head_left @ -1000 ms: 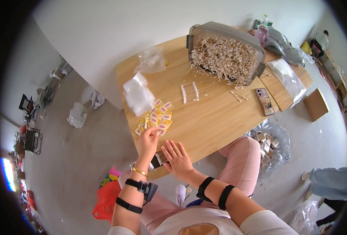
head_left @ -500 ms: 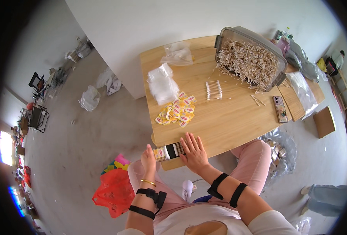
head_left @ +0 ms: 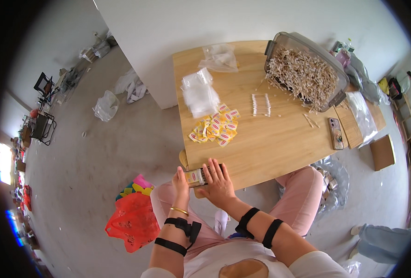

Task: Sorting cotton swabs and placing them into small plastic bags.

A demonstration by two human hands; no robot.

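Note:
At the table's near left corner, my left hand (head_left: 181, 184) grips the end of a small clear bag (head_left: 190, 179) with a yellow-and-white label card in it, thumb raised along its side. Cotton swabs (head_left: 204, 176) lie in a row against the bag's other end, on a black surface that shows only in part. My right hand (head_left: 220, 187) rests flat over those swabs, fingers stretched out, hiding some of them. Farther in lies a heap of yellow label cards (head_left: 217, 126), with a stack of clear bags (head_left: 200, 96) behind it.
A grey bin (head_left: 306, 44) tipped on its side spills loose swabs at the back right. One neat row of swabs (head_left: 261, 105) lies mid-table. A phone (head_left: 335, 133) sits near the right edge. A red plastic bag (head_left: 133, 222) is at my left; another person's legs (head_left: 384, 241) show at right.
My right hand has slid left toward my left hand. The black gap between the label bag and the swabs has closed. The view has shifted slightly.

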